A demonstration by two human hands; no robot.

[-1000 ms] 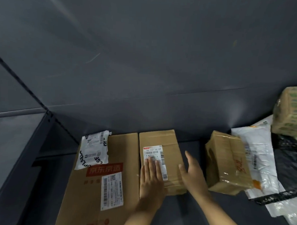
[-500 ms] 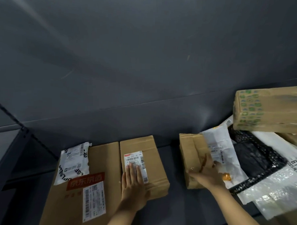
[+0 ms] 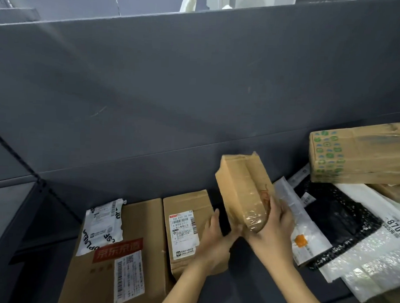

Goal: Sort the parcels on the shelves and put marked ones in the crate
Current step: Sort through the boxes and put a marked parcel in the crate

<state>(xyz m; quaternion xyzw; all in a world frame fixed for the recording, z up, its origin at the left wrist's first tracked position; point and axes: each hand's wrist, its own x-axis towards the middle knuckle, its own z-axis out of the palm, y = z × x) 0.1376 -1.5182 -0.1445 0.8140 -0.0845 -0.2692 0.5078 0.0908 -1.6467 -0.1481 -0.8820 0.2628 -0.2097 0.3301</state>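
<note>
A small taped cardboard parcel (image 3: 243,187) with red handwriting on its side is tilted up above the shelf. My right hand (image 3: 274,228) grips its near right end, fingers curled over the marked side. From the left, my left hand (image 3: 215,239) holds the parcel's lower near corner. Beneath my left hand lies a labelled brown box (image 3: 185,210), flat on the shelf. A large flat carton (image 3: 143,220) with a red logo and a white label lies to its left. No crate is in view.
A white poly mailer (image 3: 104,225) lies on the large carton's far left corner. At the right is a heap: a white mailer (image 3: 292,212), a black bubble mailer (image 3: 336,216), clear bubble wrap (image 3: 377,262) and a green-printed box (image 3: 359,151) on top. A dark back panel (image 3: 174,93) rises behind.
My right hand has lifted the small parcel off the shelf and tipped it up. My left hand left the labelled box's top and came across to the parcel's lower corner.
</note>
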